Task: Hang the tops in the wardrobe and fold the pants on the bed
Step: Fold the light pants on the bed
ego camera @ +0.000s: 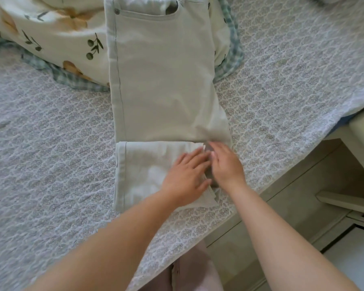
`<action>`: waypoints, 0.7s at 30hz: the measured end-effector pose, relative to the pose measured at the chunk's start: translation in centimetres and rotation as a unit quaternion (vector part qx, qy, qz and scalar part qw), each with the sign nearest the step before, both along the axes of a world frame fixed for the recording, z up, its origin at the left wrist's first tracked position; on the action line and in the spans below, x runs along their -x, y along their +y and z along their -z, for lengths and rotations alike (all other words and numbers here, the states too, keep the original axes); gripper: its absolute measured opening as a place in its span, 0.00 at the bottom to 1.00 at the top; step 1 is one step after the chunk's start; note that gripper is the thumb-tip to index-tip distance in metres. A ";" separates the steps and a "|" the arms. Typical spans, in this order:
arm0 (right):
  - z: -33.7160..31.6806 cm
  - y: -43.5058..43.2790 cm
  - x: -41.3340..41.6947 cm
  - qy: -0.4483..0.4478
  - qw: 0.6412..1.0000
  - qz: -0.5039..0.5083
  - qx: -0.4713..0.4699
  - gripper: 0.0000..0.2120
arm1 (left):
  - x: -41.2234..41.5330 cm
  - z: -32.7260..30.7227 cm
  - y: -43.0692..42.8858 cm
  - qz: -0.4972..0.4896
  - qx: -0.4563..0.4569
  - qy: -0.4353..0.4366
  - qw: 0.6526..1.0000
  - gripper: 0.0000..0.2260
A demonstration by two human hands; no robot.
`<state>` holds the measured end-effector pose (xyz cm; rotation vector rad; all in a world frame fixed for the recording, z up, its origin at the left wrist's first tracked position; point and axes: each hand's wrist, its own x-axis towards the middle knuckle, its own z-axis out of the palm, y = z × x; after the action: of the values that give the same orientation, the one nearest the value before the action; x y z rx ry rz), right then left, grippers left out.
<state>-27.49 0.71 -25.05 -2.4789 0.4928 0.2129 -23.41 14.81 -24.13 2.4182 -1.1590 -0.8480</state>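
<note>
Pale cream pants [162, 80] lie lengthwise on the bed, waistband at the far end, legs stacked on each other. The lower leg part [143, 171] is folded back over itself near the bed's edge. My left hand [185, 177] lies flat on the right side of that folded part with fingers straight. Beside it, my right hand [225, 162] touches the right edge of the fold; its fingertips are blurred and seem to curl onto the cloth.
A floral duvet [57, 34] with a green check border is bunched at the far left, partly under the pants. The patterned grey bedspread [51, 143] covers the bed. To the right of the bed edge are pale furniture [361, 127] and the floor.
</note>
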 end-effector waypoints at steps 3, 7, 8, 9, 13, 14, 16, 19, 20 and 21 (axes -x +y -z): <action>1.2 -0.8 0.6 0.138 0.988 -0.055 0.030 0.26 | -0.9 0.6 5.1 -0.101 -0.034 -0.001 0.994 0.29; 0.1 1.7 0.3 0.079 0.995 0.067 0.012 0.21 | -0.9 0.9 9.6 -0.167 -0.032 -0.117 0.978 0.29; -0.6 2.5 0.2 0.053 0.991 0.120 0.019 0.21 | -0.9 0.7 10.2 -0.226 -0.022 -0.134 0.965 0.28; -1.3 3.2 0.0 0.050 0.986 0.161 0.006 0.21 | -1.1 0.4 10.4 -0.311 -0.032 -0.121 0.942 0.29; -2.6 5.0 -0.9 0.173 0.939 0.258 -0.149 0.23 | -3.1 -0.3 10.5 -0.584 -0.003 0.068 0.809 0.26; -2.4 5.1 -1.0 0.192 0.935 0.259 -0.152 0.22 | -3.4 -0.5 10.4 -0.599 0.013 0.089 0.795 0.22; -2.3 5.2 -0.7 0.184 0.932 0.270 -0.158 0.17 | -3.7 -0.8 10.5 -0.620 0.033 0.104 0.777 0.17; -1.8 5.4 1.6 0.089 0.944 0.284 -0.140 0.17 | -3.6 -1.2 10.6 -0.589 0.053 0.099 0.800 0.17; -1.6 5.5 2.5 0.074 0.945 0.289 -0.135 0.17 | -3.7 -1.1 10.7 -0.571 0.054 0.092 0.814 0.18; -1.4 5.5 3.2 0.079 0.942 0.296 -0.136 0.18 | -3.8 -0.9 10.8 -0.557 0.051 0.088 0.824 0.20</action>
<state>-30.64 6.21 -23.62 -1.9507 1.1634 0.2173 -19.63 25.60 -23.21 2.2755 0.3486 -0.5324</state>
